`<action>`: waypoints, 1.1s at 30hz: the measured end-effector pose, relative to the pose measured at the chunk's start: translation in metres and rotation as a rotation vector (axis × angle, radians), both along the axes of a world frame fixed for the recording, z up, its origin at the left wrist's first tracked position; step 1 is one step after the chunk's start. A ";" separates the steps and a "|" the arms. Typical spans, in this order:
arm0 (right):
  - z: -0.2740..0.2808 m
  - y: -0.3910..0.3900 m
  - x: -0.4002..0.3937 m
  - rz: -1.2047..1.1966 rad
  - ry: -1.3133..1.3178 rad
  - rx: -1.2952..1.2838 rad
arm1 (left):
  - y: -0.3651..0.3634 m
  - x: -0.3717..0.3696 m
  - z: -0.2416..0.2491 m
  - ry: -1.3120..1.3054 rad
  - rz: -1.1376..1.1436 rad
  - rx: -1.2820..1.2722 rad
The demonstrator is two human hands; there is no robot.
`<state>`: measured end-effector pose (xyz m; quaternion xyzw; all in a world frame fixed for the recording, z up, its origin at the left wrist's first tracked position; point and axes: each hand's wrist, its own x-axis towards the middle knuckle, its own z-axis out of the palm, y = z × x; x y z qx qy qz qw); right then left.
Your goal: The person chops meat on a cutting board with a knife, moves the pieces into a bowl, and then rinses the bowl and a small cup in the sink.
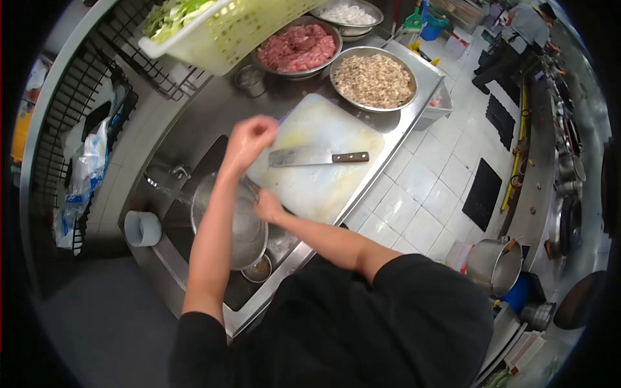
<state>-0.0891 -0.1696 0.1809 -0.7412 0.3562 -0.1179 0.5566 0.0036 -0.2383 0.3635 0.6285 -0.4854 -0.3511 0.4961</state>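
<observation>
My left hand (249, 142) is raised over the left edge of the cutting board (310, 194), its fingers curled in. Whatever may be inside those fingers is hidden. Lower down, my right hand (267, 207) grips the rim of a round metal bowl (247, 233) in the sink. My left forearm covers part of this bowl. Water runs from the faucet (181, 172) toward it. On the white board lies a cleaver (304, 156) with a brown handle, apart from both hands. A small metal bowl (257, 268) sits beside the large one.
Bowls of raw meat (299, 48), chopped brown food (373, 80) and white pieces (346, 14) line the counter's far end. A perforated basket (226, 39) of greens stands by a metal cup (250, 81). A white container (142, 228) is left of the sink. Another person (527, 29) works farther off.
</observation>
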 end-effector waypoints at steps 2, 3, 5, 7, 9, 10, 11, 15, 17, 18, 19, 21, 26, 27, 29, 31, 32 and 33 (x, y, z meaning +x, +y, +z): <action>-0.010 0.008 -0.008 0.017 -0.028 0.013 | -0.084 -0.048 0.037 -0.164 -0.012 -0.134; -0.014 0.011 -0.009 0.036 -0.059 0.041 | -0.126 -0.067 0.035 -0.141 -0.048 -0.233; 0.000 0.031 -0.006 -0.005 -0.001 -0.337 | -0.195 -0.099 0.029 -0.258 -0.112 -0.223; 0.001 0.035 -0.017 -0.054 0.073 -0.692 | -0.242 -0.109 0.003 -0.172 -0.256 0.091; -0.007 0.032 -0.039 -0.010 -0.391 0.029 | -0.264 -0.107 -0.030 -0.006 -0.284 0.189; -0.013 0.035 -0.039 -0.014 -0.383 0.040 | -0.259 -0.100 -0.036 0.077 -0.253 0.150; -0.018 0.036 -0.030 -0.054 -0.301 0.020 | -0.249 -0.091 -0.043 0.073 -0.207 0.039; -0.047 0.031 -0.012 0.046 0.073 -0.128 | -0.151 0.006 -0.059 0.180 0.026 0.104; 0.006 0.020 -0.025 0.037 0.084 0.110 | -0.057 0.083 -0.076 -0.099 0.307 0.158; 0.003 0.024 -0.021 -0.030 0.019 0.052 | -0.001 0.124 -0.089 -0.380 0.417 0.138; -0.012 0.025 -0.013 -0.036 -0.119 0.053 | 0.057 0.150 -0.094 -0.709 0.567 0.171; 0.007 0.022 -0.010 -0.061 -0.167 0.100 | 0.173 0.195 -0.120 -0.895 0.689 0.503; 0.024 0.025 -0.003 0.005 -0.260 0.008 | 0.346 0.163 -0.178 0.184 0.654 0.910; 0.024 0.028 -0.002 0.009 -0.346 -0.070 | 0.356 0.140 -0.197 0.541 0.782 0.612; 0.043 0.038 -0.005 0.077 -0.365 -0.204 | 0.365 0.133 -0.259 0.831 0.812 0.212; 0.044 0.040 -0.012 0.180 -0.363 -0.401 | 0.345 0.136 -0.276 0.936 0.823 0.036; 0.040 0.035 -0.015 0.186 -0.348 -0.423 | 0.333 0.145 -0.278 0.818 0.856 0.054; 0.038 0.029 -0.020 0.195 -0.261 -0.456 | 0.320 0.152 -0.276 0.703 0.887 0.073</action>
